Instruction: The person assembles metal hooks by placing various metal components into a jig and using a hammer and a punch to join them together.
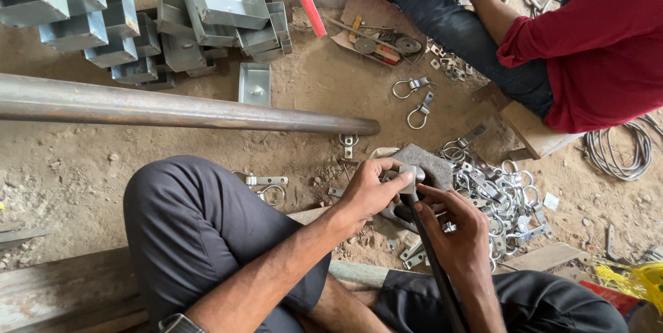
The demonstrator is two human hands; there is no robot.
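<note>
My left hand [369,191] pinches a small bent metal bracket [410,177] between thumb and fingers, over a grey cloth pad [428,162] on the dirt floor. My right hand [452,226] grips a long dark rod-like tool [431,264] whose top end meets the bracket. Just right of my hands lies a pile of shiny metal clamps with rings [504,198]. My knees in dark trousers frame the hands from below.
A long steel pipe [186,110] runs across the floor ahead of my knee. Stacked galvanised metal boxes [159,22] sit at the far left. Another person in a red shirt [594,50] sits at the upper right, with loose clamps [414,98], discs and coiled wire [618,150] around.
</note>
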